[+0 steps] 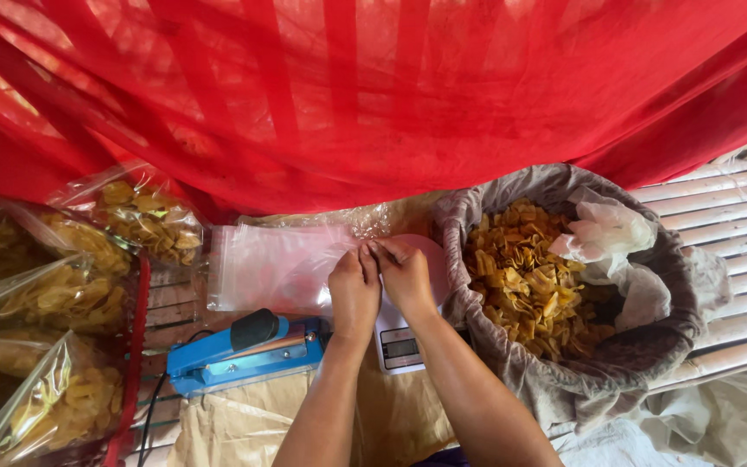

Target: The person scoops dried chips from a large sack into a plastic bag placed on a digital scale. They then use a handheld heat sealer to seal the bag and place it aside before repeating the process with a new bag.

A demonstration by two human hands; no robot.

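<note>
At centre, over the small scale, left hand & right hand pinch an empty clear bag, unfilled; chip basket at 3 o'clock, blue sealer at 8, packed bags at 9.

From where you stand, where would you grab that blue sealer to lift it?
Probably by the black knob on the top arm of the blue sealer, coming from above. The arm lies long and low, and the knob stands proud of it, free to grip. Both hands, left hand and right hand, are busy at the clear bag beside it.
</note>
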